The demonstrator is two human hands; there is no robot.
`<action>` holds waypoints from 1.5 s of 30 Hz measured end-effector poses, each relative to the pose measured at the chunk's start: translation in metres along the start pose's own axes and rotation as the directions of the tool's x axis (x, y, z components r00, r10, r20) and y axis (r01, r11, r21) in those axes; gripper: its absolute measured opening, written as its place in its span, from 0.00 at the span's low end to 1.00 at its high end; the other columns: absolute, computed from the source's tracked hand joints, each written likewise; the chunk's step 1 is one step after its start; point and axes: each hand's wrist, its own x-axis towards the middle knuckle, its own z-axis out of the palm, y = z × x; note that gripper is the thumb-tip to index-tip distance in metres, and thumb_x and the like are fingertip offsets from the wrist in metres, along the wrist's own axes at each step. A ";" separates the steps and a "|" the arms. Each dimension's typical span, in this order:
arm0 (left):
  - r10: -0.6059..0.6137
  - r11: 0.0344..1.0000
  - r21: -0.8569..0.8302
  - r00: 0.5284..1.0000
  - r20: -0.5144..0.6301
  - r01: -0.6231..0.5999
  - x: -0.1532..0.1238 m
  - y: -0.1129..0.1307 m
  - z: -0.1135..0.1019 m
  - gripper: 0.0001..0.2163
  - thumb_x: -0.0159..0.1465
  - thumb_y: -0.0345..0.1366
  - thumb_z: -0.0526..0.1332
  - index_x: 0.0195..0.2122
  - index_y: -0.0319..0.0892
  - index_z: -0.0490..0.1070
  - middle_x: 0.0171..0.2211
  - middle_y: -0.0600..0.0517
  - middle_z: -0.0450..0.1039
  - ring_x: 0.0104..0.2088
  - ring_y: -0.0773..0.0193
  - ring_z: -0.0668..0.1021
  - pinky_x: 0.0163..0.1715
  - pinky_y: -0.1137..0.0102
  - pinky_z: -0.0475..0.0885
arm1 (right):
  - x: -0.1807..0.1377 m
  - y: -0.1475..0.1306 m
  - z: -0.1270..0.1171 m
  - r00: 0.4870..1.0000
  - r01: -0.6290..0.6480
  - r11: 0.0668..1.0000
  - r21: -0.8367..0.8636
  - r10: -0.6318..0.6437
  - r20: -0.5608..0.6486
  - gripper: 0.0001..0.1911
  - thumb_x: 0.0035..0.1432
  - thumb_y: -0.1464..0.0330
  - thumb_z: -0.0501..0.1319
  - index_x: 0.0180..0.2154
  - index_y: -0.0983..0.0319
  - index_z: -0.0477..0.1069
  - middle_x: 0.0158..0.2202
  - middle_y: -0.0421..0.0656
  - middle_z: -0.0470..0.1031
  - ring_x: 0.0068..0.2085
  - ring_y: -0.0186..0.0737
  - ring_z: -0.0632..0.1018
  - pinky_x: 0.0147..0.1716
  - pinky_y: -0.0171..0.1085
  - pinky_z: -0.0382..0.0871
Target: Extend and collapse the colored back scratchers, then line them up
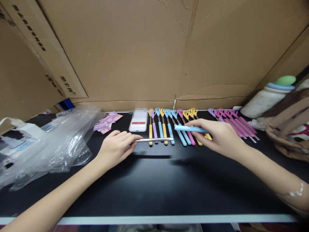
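We hold a slim metal rod [154,140] in our left hand [117,146], its thumb and fingers pinched closed on the rod's left end. The rod lies level above the middle of the black tabletop [154,190], with a dark shadow beneath it. Our right hand [220,134] grips a light blue handle [189,128], thumb and fingers closed round its right part, the free end pointing toward the tabletop's left edge. The two pieces come near each other but stay apart.

Behind our hands, claw-ended sticks [159,129] in yellow, purple, blue and pink lie in a row, claws toward the back edge. Nearer the back right corner we see a second group, mostly pink sticks [242,127], with bare metal ends toward the front edge. Left of the row, near the back edge, lie a phone [138,127] and small printed cards [108,121]. Clear plastic bags [65,141] spread along the left edge, and a pale bottle [263,100] leans near the back right corner.
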 end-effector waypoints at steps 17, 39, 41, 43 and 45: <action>-0.036 0.999 -0.024 0.999 0.038 0.037 -0.002 -0.003 0.004 0.08 0.67 0.33 0.52 0.43 0.43 0.68 0.33 0.55 0.78 0.30 0.66 0.75 0.34 0.67 0.61 | -0.015 0.006 0.031 0.991 -0.016 0.997 -0.072 0.026 0.130 0.08 0.58 0.68 0.53 0.41 0.59 0.64 0.29 0.38 0.75 0.27 0.34 0.76 0.27 0.32 0.62; -0.032 0.999 -0.022 0.999 0.044 0.033 -0.003 -0.003 0.002 0.08 0.68 0.33 0.51 0.44 0.44 0.68 0.35 0.54 0.78 0.30 0.66 0.76 0.37 0.66 0.62 | -0.014 -0.009 0.027 0.990 -0.005 0.999 -0.047 0.012 0.139 0.08 0.61 0.66 0.52 0.40 0.59 0.66 0.31 0.41 0.77 0.29 0.35 0.77 0.28 0.32 0.65; -0.038 0.999 -0.018 0.998 0.050 0.039 -0.003 -0.004 0.002 0.09 0.68 0.33 0.51 0.45 0.44 0.68 0.36 0.54 0.78 0.30 0.66 0.75 0.37 0.66 0.62 | -0.014 -0.009 0.027 0.990 0.000 0.999 -0.052 0.008 0.139 0.08 0.61 0.66 0.52 0.41 0.59 0.66 0.31 0.40 0.77 0.29 0.35 0.77 0.28 0.32 0.65; -0.040 0.999 -0.012 0.998 0.053 0.041 -0.004 -0.005 0.002 0.09 0.68 0.33 0.51 0.45 0.45 0.68 0.35 0.54 0.78 0.30 0.66 0.75 0.37 0.67 0.62 | -0.014 -0.009 0.027 0.990 0.012 0.998 -0.061 -0.003 0.138 0.08 0.62 0.67 0.52 0.41 0.59 0.67 0.31 0.40 0.77 0.29 0.34 0.77 0.27 0.32 0.65; -0.037 0.999 0.000 0.998 0.048 0.037 -0.004 -0.005 0.002 0.09 0.68 0.33 0.51 0.45 0.45 0.69 0.34 0.54 0.78 0.30 0.66 0.75 0.36 0.67 0.62 | -0.014 -0.008 0.028 0.990 0.027 0.997 -0.072 -0.017 0.137 0.08 0.62 0.67 0.52 0.41 0.59 0.67 0.31 0.40 0.78 0.28 0.34 0.77 0.27 0.32 0.64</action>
